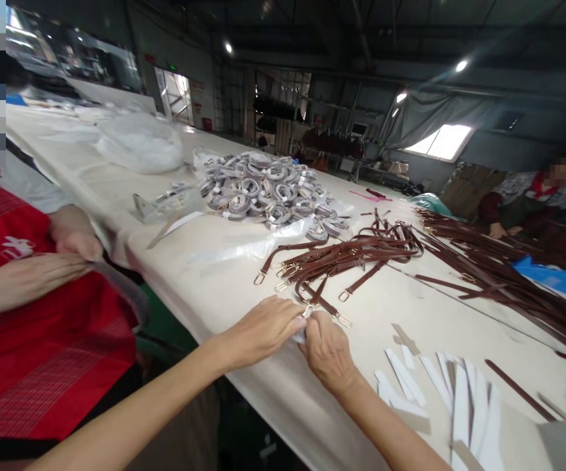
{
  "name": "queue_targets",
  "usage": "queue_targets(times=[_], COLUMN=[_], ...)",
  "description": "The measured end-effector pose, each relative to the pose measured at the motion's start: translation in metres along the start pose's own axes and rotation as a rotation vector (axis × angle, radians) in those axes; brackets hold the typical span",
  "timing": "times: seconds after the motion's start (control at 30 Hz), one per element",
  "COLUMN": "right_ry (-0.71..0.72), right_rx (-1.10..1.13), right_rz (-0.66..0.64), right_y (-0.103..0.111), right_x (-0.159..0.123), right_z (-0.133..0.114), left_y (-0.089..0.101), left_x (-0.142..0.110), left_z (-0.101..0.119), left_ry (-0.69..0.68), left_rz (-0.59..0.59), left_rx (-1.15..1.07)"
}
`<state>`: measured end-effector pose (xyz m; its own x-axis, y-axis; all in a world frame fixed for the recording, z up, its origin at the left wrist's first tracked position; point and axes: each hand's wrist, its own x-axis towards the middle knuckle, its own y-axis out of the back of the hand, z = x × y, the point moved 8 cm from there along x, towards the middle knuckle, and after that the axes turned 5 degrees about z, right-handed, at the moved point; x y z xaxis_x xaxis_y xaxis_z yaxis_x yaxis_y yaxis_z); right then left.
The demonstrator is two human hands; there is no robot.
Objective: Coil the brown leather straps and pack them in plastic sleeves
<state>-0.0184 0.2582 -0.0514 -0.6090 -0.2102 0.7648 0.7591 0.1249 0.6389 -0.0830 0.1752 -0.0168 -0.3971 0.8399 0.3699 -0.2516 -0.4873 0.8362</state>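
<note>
My left hand [269,329] and my right hand [329,350] meet at the near edge of the table, both closed. Between their fingertips is the gold metal buckle [309,309] of a brown strap [304,289], with a bit of pale wrapping below it; the fingers hide the rest. Just beyond lies a pile of brown leather straps [341,254] with gold buckles and clips. One loose strap end with an oval gold ring [344,320] rests close to my right hand.
Coiled, wrapped straps [273,190] are heaped farther back, beside clear plastic bags [138,140]. White and grey strips [459,399] lie at right, with more long brown straps [503,275] beyond. A co-worker in a red apron [67,366] stands at left; another person sits at far right.
</note>
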Motion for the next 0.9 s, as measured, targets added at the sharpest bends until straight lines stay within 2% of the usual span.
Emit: queue_targets(times=[0.17,0.27,0.4,0.5,0.7,0.83,0.9], right_ry=[0.158,0.221,0.29,0.304,0.277,0.235,0.215], right_rx=[0.064,0.14,0.264,0.265,0.236,0.191,0.197], right_rz=[-0.115,-0.204,-0.375,-0.42,-0.395,-0.323,-0.294], right_y=[-0.005,-0.001,0.006,0.01,0.0,-0.006,-0.005], right_x=[-0.027,-0.037,-0.041,-0.041,-0.041,-0.043,-0.043], right_z=[-0.012,-0.012,-0.002,0.007,0.009,0.007,0.006], left_y=[-0.053,-0.068,-0.068,-0.064,-0.056,-0.066,-0.071], left_x=[-0.036,-0.056,-0.061,-0.057,-0.045,-0.04,-0.041], left_z=[0.007,0.007,0.009,0.007,0.007,0.014,0.018], left_ry=[-0.013,-0.049,-0.203,-0.244,-0.073,0.075,0.13], left_rz=[0.068,0.11,0.146,0.116,0.06,-0.036,-0.003], left_rx=[0.095,0.104,0.095,0.102,0.425,0.595,0.62])
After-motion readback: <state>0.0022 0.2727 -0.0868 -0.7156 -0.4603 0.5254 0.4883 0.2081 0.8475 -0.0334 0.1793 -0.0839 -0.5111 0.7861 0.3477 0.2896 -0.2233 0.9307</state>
